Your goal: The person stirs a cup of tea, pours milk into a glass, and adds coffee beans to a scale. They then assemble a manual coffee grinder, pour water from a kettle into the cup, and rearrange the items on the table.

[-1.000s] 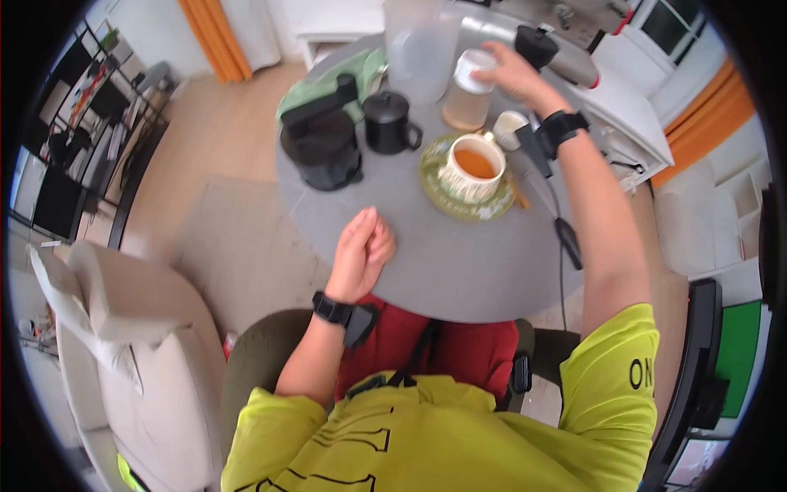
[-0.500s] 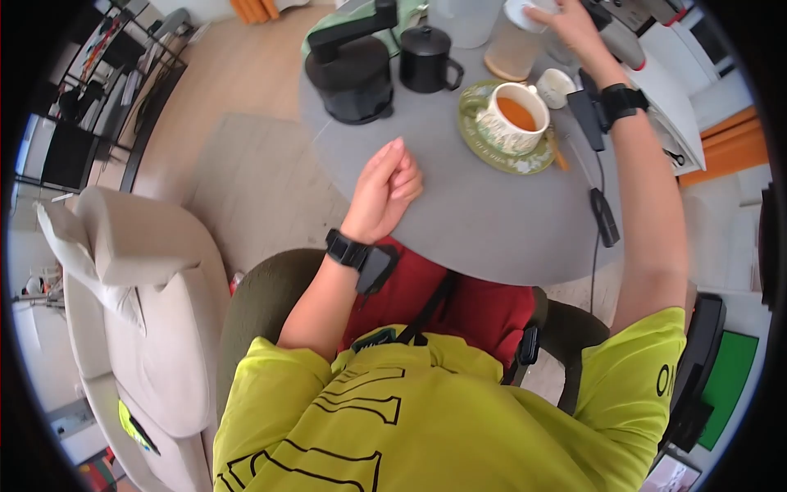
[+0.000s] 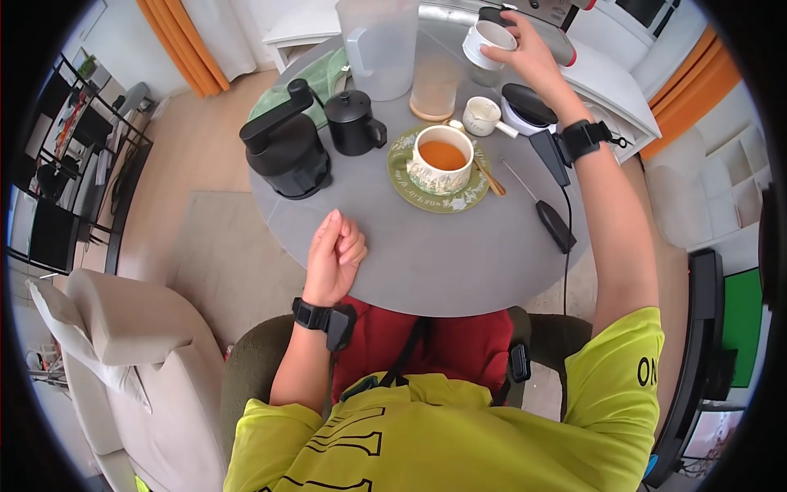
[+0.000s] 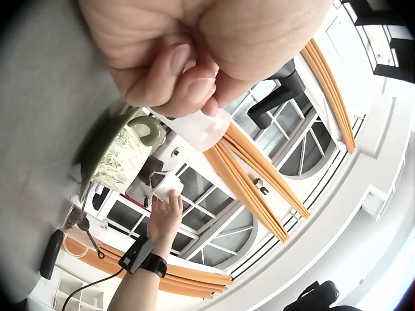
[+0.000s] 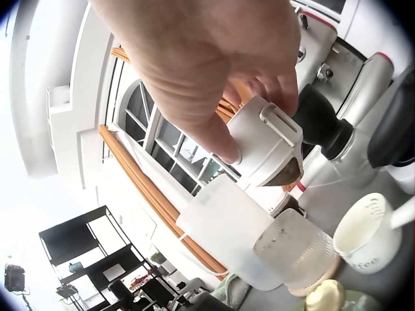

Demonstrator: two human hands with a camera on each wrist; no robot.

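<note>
My right hand [image 3: 533, 53] grips a white cylindrical lid [image 3: 484, 47] with a clip, raised behind a clear ribbed jar [image 3: 433, 88]. In the right wrist view, the lid [image 5: 258, 139] is tilted, its underside dark, the thumb on its side. The jar [image 5: 295, 249] stands uncovered beside a small white measuring cup [image 5: 363, 227]. My left hand [image 3: 334, 258] is near the table's front edge, loosely curled and holding nothing. Between the hands, a patterned cup [image 3: 438, 176] of orange-brown liquid sits on a green saucer [image 3: 406, 187] with a spoon [image 3: 492, 179].
To the left stand a black device with a crank arm [image 3: 287, 156] and a black lidded mug [image 3: 352, 127]. A translucent pitcher [image 3: 381, 53] and green cloth [image 3: 287, 94] are behind. At right lie a black-handled frother [image 3: 556, 225] and a black-topped white container [image 3: 529, 107].
The white lid has come off the clear jar and moved right and back in my right hand. My left hand stays by the table edge; the head view has shifted.
</note>
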